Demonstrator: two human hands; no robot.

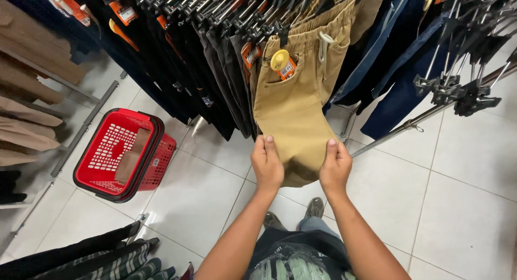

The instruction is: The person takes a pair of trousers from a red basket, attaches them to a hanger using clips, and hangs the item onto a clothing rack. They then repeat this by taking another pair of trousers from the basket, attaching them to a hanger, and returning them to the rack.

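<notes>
Head view, looking down past our own dark printed shirt and grey shoes, shows both our hands raised to the same garment. Our left hand and our right hand are level with each other and equally near, each pinching the lower edge of the tan cotton drawstring shorts with thumb on the front and fingers curled closed behind the cloth. The shorts lie straight ahead of the fingers and rise away from us, long axis running from the hem in our grip up to the waistband, which hangs clipped on the rack; a round yellow security tag sits at the front pocket. Dark hanging trousers press against the shorts on the left, blue denim trousers on the right. A red plastic shopping basket stands well apart on the white tiled floor, left of us. Empty black clip hangers crowd the metal rail at far right.
</notes>
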